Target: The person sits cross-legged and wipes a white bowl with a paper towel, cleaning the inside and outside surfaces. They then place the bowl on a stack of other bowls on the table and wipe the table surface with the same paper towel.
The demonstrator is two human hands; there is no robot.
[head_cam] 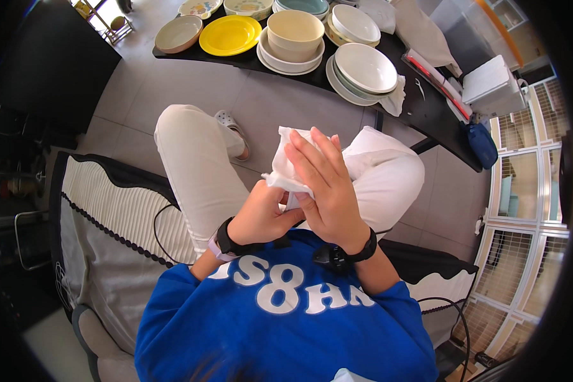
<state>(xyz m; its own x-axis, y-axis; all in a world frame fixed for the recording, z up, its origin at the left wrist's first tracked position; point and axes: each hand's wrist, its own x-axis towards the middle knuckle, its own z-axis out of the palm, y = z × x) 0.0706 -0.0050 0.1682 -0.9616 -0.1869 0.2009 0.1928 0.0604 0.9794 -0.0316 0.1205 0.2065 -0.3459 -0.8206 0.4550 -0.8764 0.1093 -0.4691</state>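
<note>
In front of my torso, both hands are on a crumpled white tissue or thin cloth (289,164). My left hand (262,215) grips its lower end, the fingers curled and partly hidden behind it. My right hand (332,193) lies along its right side, with the fingers stretched over the front and the thumb against the lower edge. A small white part (292,201) shows between the hands under the tissue; I cannot tell what it is. Black bands circle both wrists, and a lilac one is on the left.
Ahead, a black table (310,82) carries a yellow plate (230,35), stacked cream bowls (295,33), stacked white bowls (366,68), a shallow pan-like dish (179,33) and a blue pouch (481,143). I sit on a covered sofa (119,238). White grid-panelled cabinets (511,224) stand right.
</note>
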